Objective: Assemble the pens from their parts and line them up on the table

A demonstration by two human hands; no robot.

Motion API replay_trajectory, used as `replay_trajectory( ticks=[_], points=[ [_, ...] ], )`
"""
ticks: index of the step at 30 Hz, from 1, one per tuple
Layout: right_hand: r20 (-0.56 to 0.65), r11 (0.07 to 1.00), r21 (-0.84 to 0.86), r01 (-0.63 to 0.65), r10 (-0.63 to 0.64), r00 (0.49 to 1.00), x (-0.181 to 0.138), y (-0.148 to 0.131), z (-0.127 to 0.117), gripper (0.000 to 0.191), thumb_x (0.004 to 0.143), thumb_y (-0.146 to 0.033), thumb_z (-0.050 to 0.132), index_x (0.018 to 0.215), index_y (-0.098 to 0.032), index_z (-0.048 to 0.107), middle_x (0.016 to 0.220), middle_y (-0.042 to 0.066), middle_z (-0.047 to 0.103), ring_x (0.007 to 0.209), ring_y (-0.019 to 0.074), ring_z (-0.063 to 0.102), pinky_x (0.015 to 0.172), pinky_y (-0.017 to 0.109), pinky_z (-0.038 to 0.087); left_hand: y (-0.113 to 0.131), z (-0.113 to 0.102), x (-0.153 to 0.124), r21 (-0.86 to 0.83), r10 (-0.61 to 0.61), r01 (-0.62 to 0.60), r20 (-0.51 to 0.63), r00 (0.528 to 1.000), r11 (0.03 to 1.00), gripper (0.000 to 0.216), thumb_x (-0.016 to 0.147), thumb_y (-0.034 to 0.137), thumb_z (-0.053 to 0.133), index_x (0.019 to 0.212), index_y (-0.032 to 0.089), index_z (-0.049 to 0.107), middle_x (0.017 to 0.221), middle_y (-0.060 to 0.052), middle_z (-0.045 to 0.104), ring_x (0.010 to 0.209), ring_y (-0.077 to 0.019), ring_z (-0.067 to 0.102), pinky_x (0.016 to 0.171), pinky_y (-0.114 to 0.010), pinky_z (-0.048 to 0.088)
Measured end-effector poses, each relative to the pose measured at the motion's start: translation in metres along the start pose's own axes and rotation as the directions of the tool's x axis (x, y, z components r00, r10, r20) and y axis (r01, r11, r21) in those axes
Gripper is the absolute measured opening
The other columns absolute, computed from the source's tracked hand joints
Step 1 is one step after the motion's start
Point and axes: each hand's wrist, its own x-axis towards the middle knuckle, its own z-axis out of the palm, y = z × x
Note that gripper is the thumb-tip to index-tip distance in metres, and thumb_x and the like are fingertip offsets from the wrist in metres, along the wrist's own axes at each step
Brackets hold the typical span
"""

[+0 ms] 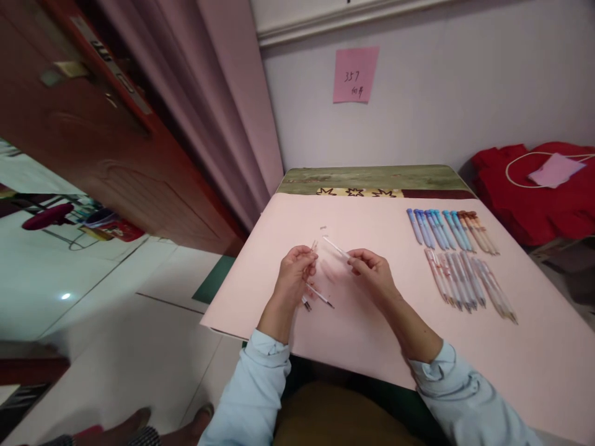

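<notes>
My left hand (296, 266) pinches a small clear piece (315, 245) that looks like part of a pen; its exact shape is too fine to make out. A slim white pen refill (335, 247) slants up and leftward from the closed fingertips of my right hand (372, 266), its far end close to the clear piece but apart from it. More refills with dark tips (325, 300) lie on the table, partly hidden beneath my left hand. A tiny metallic-looking piece (323, 228), possibly a spring, rests just beyond both hands.
Several blue and brown capped pens (432, 229) form a row at the right of the pink-covered table (372, 341). Several clear-barrelled pens (458, 282) lie nearer. A red cloth bundle (525, 204) sits beyond the right edge, and a wooden door (139, 155) stands at left.
</notes>
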Motion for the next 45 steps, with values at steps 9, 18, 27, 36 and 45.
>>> replay_trajectory(
  ticks=[9,18,27,36,45],
  points=[
    [-0.025,0.995,0.062,-0.082,0.083,0.996,0.001,0.008,0.002,0.02,0.073,-0.037,0.07,0.084,-0.019,0.07,0.056,-0.003,0.053,0.049,0.0113,0.043,0.046,0.024,0.029,0.003,-0.011,0.0,-0.177,0.127,-0.132,-0.038,0.991,0.975,0.033,0.066,0.024,0.08,0.093,0.014,0.064,0.069,0.001,0.06,0.055,-0.0055,0.051,0.048,-0.017,0.038],
    [0.065,0.995,0.046,-0.092,0.089,0.994,-0.002,0.008,0.004,0.019,0.072,-0.033,0.07,0.084,-0.018,0.073,0.063,-0.001,0.059,0.055,0.0112,0.047,0.05,0.023,0.033,-0.005,-0.012,0.003,-0.203,0.121,-0.171,-0.236,0.964,0.964,0.037,0.065,0.04,0.082,0.079,0.012,0.062,0.061,0.005,0.053,0.045,-0.0013,0.04,0.037,-0.015,0.026],
    [0.153,0.994,-0.063,-0.084,0.093,0.984,-0.004,0.003,0.007,0.019,0.075,-0.034,0.066,0.084,-0.018,0.072,0.06,-0.002,0.056,0.053,0.0108,0.045,0.049,0.023,0.032,-0.012,-0.011,0.009,-0.143,0.124,-0.157,-0.217,0.968,0.977,0.04,0.068,0.045,0.079,0.08,0.011,0.063,0.061,0.004,0.053,0.043,-0.002,0.04,0.037,-0.016,0.027],
    [0.16,0.993,-0.117,0.011,0.008,0.987,-0.005,0.003,0.008,0.022,0.078,-0.036,0.066,0.089,-0.018,0.072,0.067,0.0,0.061,0.06,0.0129,0.051,0.055,0.025,0.038,-0.008,-0.008,0.001,0.066,0.09,-0.083,-0.11,0.99,0.994,0.033,0.069,0.039,0.078,0.083,0.014,0.063,0.056,0.006,0.052,0.041,-0.0041,0.041,0.038,-0.018,0.032],
    [0.013,0.995,0.081,0.065,-0.066,0.998,-0.001,0.014,0.01,0.03,0.074,-0.039,0.076,0.093,-0.02,0.064,0.073,-0.001,0.061,0.061,0.0114,0.054,0.058,0.024,0.044,-0.022,0.007,0.001,-0.135,-0.002,-0.011,-0.097,0.995,0.991,0.033,0.067,0.027,0.08,0.092,0.013,0.064,0.078,-0.002,0.067,0.062,-0.0082,0.061,0.06,-0.02,0.051]
  ],
)
